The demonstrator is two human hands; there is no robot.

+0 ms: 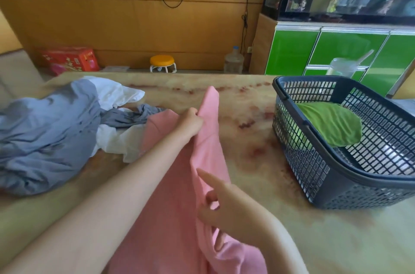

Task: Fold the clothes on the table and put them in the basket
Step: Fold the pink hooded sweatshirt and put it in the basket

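A pink garment (179, 195) stretches from the table's near edge toward the middle. My left hand (190, 124) pinches its far edge and lifts it off the table. My right hand (222, 204) grips the same garment nearer to me, index finger pointing out, other fingers curled into the cloth. A dark blue mesh basket (314, 161) stands at the right with a folded green garment (330, 125) inside. A loose heap of grey-blue clothes (45, 134) and white clothes (114, 92) lies at the left.
The marble-patterned table (247, 134) has bare surface between the pink garment and the basket. A plastic cup with a straw (341, 67) stands behind the basket. Beyond the table are a small orange stool (162, 62), a red box (69, 58) and green cabinets (336, 47).
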